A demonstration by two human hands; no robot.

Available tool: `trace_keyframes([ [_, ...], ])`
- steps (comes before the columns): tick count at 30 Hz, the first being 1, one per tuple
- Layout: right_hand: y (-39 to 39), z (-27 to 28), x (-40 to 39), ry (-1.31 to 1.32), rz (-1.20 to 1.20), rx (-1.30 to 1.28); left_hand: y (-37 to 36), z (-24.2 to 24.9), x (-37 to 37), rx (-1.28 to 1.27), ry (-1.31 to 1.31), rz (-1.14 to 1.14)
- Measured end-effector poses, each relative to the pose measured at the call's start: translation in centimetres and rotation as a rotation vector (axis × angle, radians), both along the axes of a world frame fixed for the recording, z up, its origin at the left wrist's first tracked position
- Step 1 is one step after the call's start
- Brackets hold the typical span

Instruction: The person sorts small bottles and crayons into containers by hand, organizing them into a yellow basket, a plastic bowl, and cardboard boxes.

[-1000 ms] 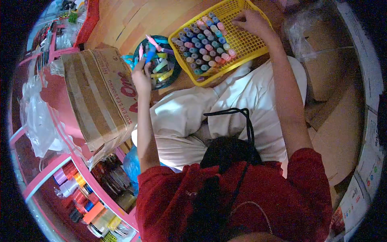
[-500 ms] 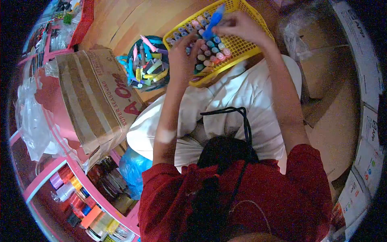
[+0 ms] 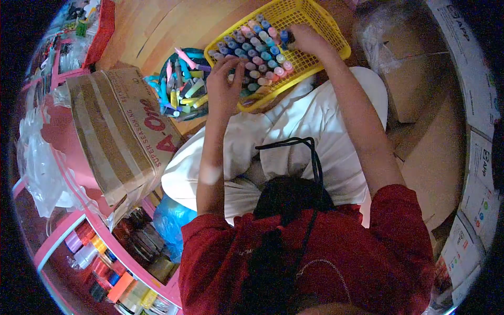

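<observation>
A yellow plastic basket (image 3: 321,14) holds several rows of upright markers (image 3: 257,51) with caps of grey, blue, pink and green. My right hand (image 3: 310,41) reaches into its right part, fingers closed around a blue marker (image 3: 285,37) that stands beside the end of the rows. At the basket's left edge, my left hand (image 3: 224,84) is loosely curved, thumb and fingers apart, with nothing visible in it. It is close to the nearest markers and hides some of them. Left of that hand is a round dark teal basket (image 3: 195,53) full of mixed pens and markers (image 3: 184,86).
A taped cardboard box (image 3: 118,131) stands to my left, near a pink shelf (image 3: 113,239) with rolls of ribbon or tape. A blue plastic bag (image 3: 173,223) lies by my knee. Cardboard (image 3: 430,173) and white printed boxes (image 3: 480,157) line the right side.
My right hand has lowered the blue marker from above the yellow basket down beside the rows. My left hand has drawn back slightly to the left, uncovering more markers.
</observation>
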State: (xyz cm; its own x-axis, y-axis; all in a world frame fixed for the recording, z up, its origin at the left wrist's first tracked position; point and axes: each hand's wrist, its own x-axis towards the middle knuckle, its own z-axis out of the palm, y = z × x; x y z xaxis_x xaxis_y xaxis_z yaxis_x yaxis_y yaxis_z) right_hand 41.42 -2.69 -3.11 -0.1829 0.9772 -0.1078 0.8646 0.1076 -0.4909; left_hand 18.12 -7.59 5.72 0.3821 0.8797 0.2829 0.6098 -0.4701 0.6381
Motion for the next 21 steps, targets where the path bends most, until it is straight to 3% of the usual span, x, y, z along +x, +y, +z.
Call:
trace_keyframes([
  [21,0.1,-2.0,-0.5,0.157,-0.005,0.125,-0.2,0.2,-1.6,-0.01,0.025,-0.001],
])
